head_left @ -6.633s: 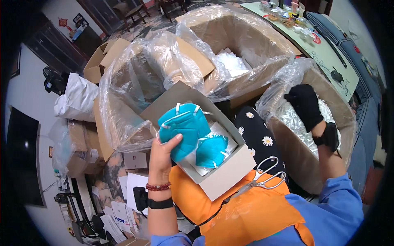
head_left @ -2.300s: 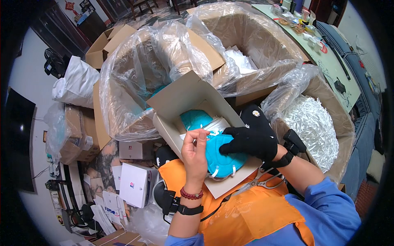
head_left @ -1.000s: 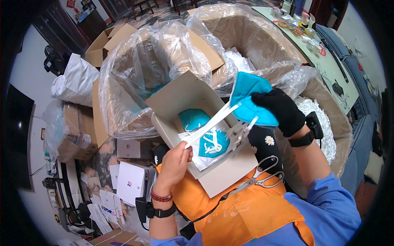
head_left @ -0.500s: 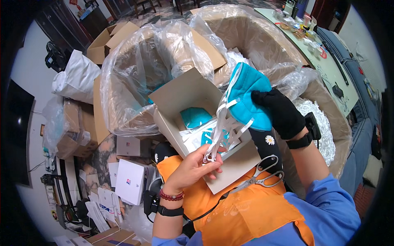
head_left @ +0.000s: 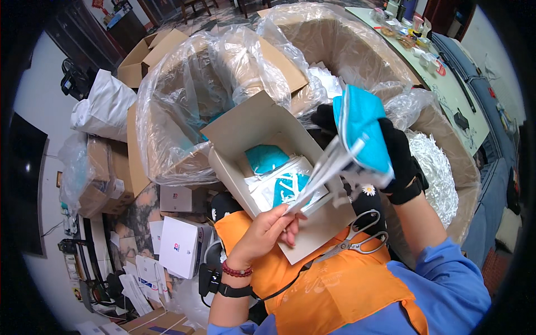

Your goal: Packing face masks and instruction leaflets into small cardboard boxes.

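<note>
- Grasping teal mask in gloved right hand, suspending it right of open box.
- Pinching white straps in bare left hand.
- Likely weighing little, flexing softly, creasing under squeezing.
- Probably calling for light gripping by the edge.

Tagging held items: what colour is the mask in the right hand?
Turquoise; the mask shows best in the head view.
</note>
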`<action>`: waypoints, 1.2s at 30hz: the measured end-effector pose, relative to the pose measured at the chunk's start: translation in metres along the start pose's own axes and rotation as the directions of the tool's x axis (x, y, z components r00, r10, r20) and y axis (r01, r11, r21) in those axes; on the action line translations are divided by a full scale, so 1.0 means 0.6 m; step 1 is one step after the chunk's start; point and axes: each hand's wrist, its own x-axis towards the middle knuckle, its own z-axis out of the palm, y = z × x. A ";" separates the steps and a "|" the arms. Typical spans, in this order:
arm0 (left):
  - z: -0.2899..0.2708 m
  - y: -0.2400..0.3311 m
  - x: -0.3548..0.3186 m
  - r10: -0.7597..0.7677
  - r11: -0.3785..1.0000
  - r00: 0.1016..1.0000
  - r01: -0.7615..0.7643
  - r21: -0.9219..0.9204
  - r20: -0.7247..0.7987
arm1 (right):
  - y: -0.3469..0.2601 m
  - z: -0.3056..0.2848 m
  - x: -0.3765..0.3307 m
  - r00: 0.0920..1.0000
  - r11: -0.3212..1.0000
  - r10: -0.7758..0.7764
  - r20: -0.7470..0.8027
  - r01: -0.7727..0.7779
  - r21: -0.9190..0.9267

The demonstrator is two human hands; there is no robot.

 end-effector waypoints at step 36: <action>0.065 0.054 -0.110 0.063 0.633 0.853 -0.436 0.640 0.519 | 0.053 0.161 -0.068 0.727 0.381 0.617 0.303 0.060 -0.922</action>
